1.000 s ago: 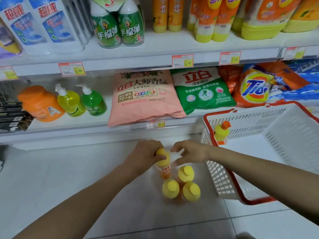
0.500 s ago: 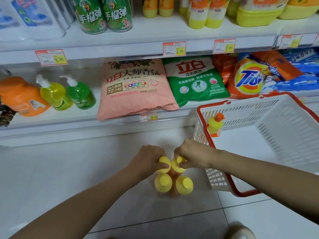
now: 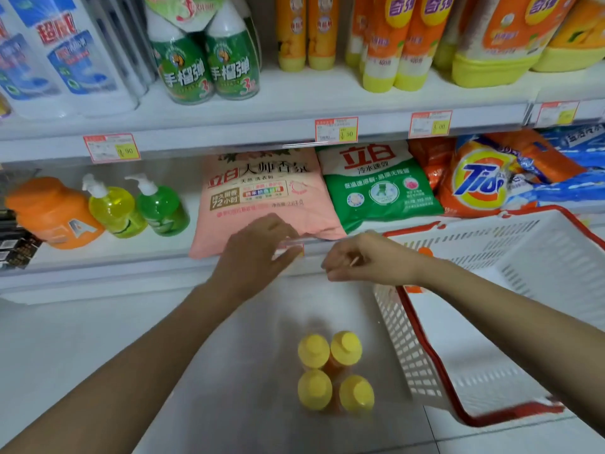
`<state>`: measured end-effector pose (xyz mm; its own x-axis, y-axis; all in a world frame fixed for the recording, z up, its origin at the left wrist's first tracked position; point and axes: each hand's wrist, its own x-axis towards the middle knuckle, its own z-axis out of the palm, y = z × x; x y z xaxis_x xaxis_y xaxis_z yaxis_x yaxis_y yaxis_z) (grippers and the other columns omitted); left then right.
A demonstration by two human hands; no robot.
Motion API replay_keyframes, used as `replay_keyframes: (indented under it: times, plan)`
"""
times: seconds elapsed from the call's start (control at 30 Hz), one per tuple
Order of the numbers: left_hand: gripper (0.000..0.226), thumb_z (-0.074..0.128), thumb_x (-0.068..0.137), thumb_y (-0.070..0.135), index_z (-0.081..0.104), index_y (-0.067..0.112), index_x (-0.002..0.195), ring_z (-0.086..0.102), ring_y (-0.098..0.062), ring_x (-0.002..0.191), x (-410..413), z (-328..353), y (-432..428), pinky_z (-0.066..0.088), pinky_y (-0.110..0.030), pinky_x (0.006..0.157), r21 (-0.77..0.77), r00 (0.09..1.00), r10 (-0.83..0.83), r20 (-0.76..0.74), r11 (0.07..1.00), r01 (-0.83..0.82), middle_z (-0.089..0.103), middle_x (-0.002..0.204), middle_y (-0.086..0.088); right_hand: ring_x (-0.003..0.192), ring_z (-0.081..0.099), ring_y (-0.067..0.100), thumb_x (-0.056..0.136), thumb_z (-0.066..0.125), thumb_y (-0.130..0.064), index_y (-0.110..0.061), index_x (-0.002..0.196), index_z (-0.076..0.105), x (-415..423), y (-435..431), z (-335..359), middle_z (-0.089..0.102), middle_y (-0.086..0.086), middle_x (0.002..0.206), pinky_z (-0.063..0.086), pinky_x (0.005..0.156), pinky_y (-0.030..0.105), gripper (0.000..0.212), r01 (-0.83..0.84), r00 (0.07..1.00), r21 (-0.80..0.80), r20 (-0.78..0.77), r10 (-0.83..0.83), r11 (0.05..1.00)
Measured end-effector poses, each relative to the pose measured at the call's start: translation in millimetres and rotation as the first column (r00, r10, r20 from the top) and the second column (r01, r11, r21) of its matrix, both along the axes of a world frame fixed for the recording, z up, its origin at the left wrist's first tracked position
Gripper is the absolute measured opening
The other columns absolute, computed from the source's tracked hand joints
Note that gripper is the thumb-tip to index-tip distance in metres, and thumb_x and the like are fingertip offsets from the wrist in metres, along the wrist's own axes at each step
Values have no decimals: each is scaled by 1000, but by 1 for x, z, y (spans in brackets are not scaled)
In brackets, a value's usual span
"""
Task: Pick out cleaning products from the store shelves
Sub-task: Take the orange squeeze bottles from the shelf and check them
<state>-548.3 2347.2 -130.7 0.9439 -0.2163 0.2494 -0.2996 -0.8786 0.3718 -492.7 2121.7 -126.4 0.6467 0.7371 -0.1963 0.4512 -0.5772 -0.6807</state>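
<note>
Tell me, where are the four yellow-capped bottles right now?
In the head view, the yellow-capped bottles stand clustered on the floor, low and centre, just left of the red-rimmed white basket.

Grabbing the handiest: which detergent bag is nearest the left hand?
The pink plastic detergent bag: the left hand is at its lower edge; green bag and orange bag lie further right.

head cam | faces forward-down | close to shelves point(image 3: 307, 96) | floor point(image 3: 98, 348) below
</note>
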Motion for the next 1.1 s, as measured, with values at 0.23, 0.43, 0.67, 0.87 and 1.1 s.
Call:
replay_keyframes:
  times: [0.23, 0.43, 0.67, 0.87, 1.1]
  plan:
    - [40, 58, 90, 18, 57, 7, 128, 46, -38, 126, 98, 84, 25, 37, -48, 105, 141, 878, 132, 461, 965, -220, 52, 133, -20, 83, 58, 0, 93, 64, -14, -15, 95, 60, 100, 50, 105, 62, -8, 91, 45, 70, 17, 5, 280, 830, 701, 167, -533, 656]
    - [67, 49, 94, 35, 20, 25, 153, 19, -28, 147, 131, 65, 28, 8, -48, 121, 377, 959, 160, 236, 894, -242, 26, 158, -10, 128, 50, 27, 95, 63, -23, -2, 137, 38, 213, 100, 133, 51, 15, 139, 40, 110, 39, 53, 495, 728, 651, 51, -684, 575]
    - [74, 68, 80, 16, 39, 17, 148, 38, -36, 137, 134, 56, 31, 19, -56, 118, 224, 950, 116, 290, 957, -186, 45, 146, -15, 144, 34, 28, 101, 51, -33, -7, 155, 10, 280, 127, 124, 30, 12, 158, 25, 119, 39, 73, 633, 636, 521, 72, -769, 572]
    - [73, 62, 83, 17, 32, 19, 150, 31, -33, 142, 131, 56, 30, 11, -53, 121, 207, 950, 129, 285, 959, -192, 40, 150, -13, 128, 47, 36, 96, 58, -32, 3, 139, 36, 275, 124, 118, 47, 23, 138, 38, 105, 43, 60, 656, 467, 507, 310, -828, 560]
    - [65, 51, 96, 29, 20, 25, 153, 4, -22, 151, 119, 63, 28, -9, -39, 122, 74, 967, 131, 220, 986, -150, 19, 161, -4, 118, 59, 34, 88, 72, -32, -1, 124, 39, 220, 101, 134, 58, 18, 130, 47, 99, 50, 58, 599, 551, 638, 111, -827, 485]
